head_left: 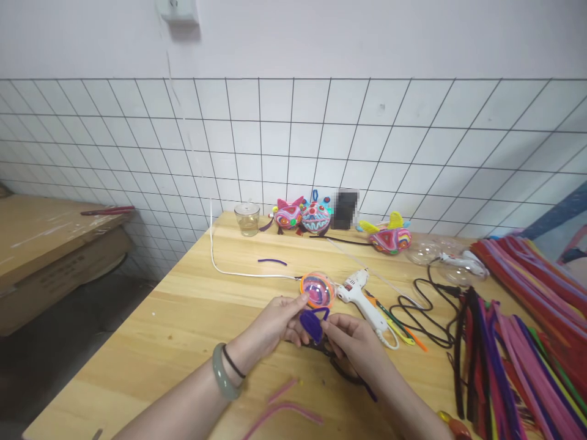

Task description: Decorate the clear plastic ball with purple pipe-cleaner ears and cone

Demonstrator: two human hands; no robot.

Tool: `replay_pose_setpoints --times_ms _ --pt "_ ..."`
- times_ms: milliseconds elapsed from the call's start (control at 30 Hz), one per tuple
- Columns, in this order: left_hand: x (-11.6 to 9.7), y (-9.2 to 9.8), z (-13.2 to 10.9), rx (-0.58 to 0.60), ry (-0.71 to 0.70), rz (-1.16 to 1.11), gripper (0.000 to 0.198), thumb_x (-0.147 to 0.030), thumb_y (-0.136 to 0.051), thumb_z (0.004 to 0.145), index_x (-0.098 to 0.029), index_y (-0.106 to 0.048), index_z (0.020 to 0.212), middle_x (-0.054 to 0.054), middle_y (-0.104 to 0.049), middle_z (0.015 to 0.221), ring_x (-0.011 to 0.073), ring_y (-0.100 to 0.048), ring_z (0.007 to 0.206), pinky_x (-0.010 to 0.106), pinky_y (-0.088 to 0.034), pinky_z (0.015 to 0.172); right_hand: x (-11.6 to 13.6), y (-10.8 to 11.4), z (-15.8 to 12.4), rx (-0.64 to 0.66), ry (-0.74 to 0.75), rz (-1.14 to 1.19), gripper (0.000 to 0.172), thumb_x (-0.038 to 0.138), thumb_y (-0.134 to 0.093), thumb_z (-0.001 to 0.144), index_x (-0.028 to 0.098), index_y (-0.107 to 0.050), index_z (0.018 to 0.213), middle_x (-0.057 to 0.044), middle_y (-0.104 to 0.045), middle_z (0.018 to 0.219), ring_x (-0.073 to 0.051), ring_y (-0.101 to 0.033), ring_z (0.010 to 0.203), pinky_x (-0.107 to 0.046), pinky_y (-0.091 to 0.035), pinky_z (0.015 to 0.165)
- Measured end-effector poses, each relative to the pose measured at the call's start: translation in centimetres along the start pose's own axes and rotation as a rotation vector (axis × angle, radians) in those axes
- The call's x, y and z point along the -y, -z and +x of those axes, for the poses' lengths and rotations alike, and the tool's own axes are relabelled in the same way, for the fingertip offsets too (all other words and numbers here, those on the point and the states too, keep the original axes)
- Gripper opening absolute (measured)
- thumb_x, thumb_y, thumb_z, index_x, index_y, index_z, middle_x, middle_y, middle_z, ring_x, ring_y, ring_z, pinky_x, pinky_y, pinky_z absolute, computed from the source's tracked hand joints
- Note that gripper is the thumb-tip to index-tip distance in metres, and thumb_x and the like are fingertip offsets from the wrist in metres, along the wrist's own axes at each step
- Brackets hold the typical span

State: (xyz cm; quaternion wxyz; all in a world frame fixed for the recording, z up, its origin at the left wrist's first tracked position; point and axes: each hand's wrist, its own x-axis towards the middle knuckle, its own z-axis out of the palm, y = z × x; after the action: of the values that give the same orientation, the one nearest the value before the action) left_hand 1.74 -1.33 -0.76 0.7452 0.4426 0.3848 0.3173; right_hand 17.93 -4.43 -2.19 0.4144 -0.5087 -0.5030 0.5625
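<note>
My left hand point(285, 319) pinches the left side of a purple pipe cleaner point(312, 327) that is coiled into a flat pad with a loop on top. On its other side, my right hand point(351, 339) grips the same pipe cleaner between thumb and fingers, and a purple tail hangs down past that hand. Just behind the hands lies a clear plastic ball point(317, 289) with orange, pink and purple coils in it. A white glue gun point(367, 299) rests right of the ball. Beneath the hands is a dark object, mostly hidden.
Finished pipe-cleaner figures point(315, 217) stand by the tiled wall, near a glass cup point(247, 219). Bundles of coloured pipe cleaners point(509, 366) fill the right side. A black cable point(426, 305) curls beside the glue gun. Pink pieces point(288, 408) lie in front.
</note>
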Motion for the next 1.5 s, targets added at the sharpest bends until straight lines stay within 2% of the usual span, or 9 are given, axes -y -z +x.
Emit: replay_pose_setpoints --times_ms 67,233,533,633,833,967,1167,1367,1500 --pt "0.03 -0.03 0.03 -0.012 0.002 0.025 0.055 -0.064 -0.055 0.067 -0.009 -0.064 0.067 0.006 -0.064 0.054 0.0094 -0.052 0.040 0.019 -0.034 0.038 0.08 -0.06 -0.03 -0.004 -0.003 -0.008 0.041 0.056 -0.063 0.063 0.016 -0.054 0.058 0.008 -0.042 0.041 -0.005 -0.030 0.035 -0.019 -0.021 0.038" --pt "0.24 -0.03 0.03 -0.074 -0.038 0.137 0.040 -0.050 -0.069 0.061 -0.011 -0.063 0.060 0.001 -0.058 0.046 0.0068 -0.046 0.037 0.018 -0.029 0.037 -0.10 -0.20 -0.03 -0.009 0.004 -0.051 0.039 0.054 -0.062 0.066 0.017 -0.052 0.055 0.008 -0.041 0.038 -0.005 -0.028 0.034 -0.019 -0.021 0.038" --pt "0.27 0.35 0.26 -0.112 -0.090 0.141 0.039 -0.049 -0.073 0.055 -0.012 -0.063 0.055 -0.001 -0.053 0.040 0.0058 -0.038 0.035 0.020 -0.023 0.038 -0.24 -0.17 -0.21 0.048 -0.013 -0.073 0.037 0.053 -0.060 0.070 0.017 -0.056 0.061 0.008 -0.041 0.039 -0.005 -0.027 0.034 -0.019 -0.016 0.036" --pt "0.40 0.45 0.34 -0.108 -0.096 0.179 0.039 -0.050 -0.071 0.058 -0.012 -0.063 0.056 -0.001 -0.051 0.039 0.0058 -0.037 0.035 0.021 -0.020 0.037 -0.20 -0.23 -0.15 0.040 -0.018 -0.058 0.038 0.054 -0.061 0.068 0.017 -0.054 0.059 0.008 -0.041 0.039 -0.004 -0.026 0.033 -0.019 -0.015 0.035" --pt "0.49 0.30 0.24 -0.070 -0.056 0.214 0.039 -0.051 -0.066 0.065 -0.012 -0.065 0.064 0.001 -0.058 0.048 0.0058 -0.039 0.036 0.021 -0.020 0.036 -0.60 -0.34 0.11 -0.001 -0.002 -0.021 0.038 0.054 -0.062 0.066 0.018 -0.053 0.058 0.008 -0.040 0.038 -0.005 -0.027 0.032 -0.019 -0.018 0.036" --pt "0.61 0.40 0.28 -0.072 -0.067 0.160 0.034 -0.046 -0.070 0.063 -0.012 -0.064 0.060 -0.002 -0.055 0.043 0.0046 -0.036 0.034 0.021 -0.019 0.037 -0.11 -0.28 -0.12 0.034 0.027 -0.066 0.036 0.050 -0.061 0.070 0.016 -0.056 0.058 0.007 -0.042 0.038 -0.005 -0.030 0.034 -0.019 -0.021 0.037" --pt "0.75 0.70 0.38 -0.071 -0.066 0.053 0.029 -0.039 -0.072 0.062 -0.013 -0.060 0.057 -0.004 -0.052 0.042 0.0035 -0.034 0.033 0.020 -0.016 0.036 0.21 -0.08 -0.40 0.085 0.032 -0.006 0.030 0.045 -0.065 0.070 0.015 -0.063 0.072 0.007 -0.048 0.043 -0.005 -0.035 0.037 -0.018 -0.025 0.038" --pt "0.56 0.69 0.19 -0.040 -0.073 0.033 0.028 -0.037 -0.072 0.065 -0.012 -0.061 0.060 -0.001 -0.056 0.049 0.0032 -0.035 0.036 0.020 -0.016 0.037 0.02 -0.02 -0.29 0.087 0.052 0.023 0.034 0.048 -0.067 0.068 0.014 -0.063 0.071 0.004 -0.053 0.051 -0.005 -0.038 0.039 -0.018 -0.029 0.042" --pt "0.50 0.73 0.15 -0.035 -0.059 0.034 0.027 -0.036 -0.071 0.065 -0.012 -0.061 0.060 -0.003 -0.053 0.046 0.0031 -0.034 0.035 0.020 -0.016 0.037 0.02 0.05 -0.32 0.115 0.059 0.029 0.034 0.048 -0.067 0.068 0.014 -0.064 0.071 0.004 -0.053 0.052 -0.005 -0.039 0.041 -0.019 -0.029 0.043"
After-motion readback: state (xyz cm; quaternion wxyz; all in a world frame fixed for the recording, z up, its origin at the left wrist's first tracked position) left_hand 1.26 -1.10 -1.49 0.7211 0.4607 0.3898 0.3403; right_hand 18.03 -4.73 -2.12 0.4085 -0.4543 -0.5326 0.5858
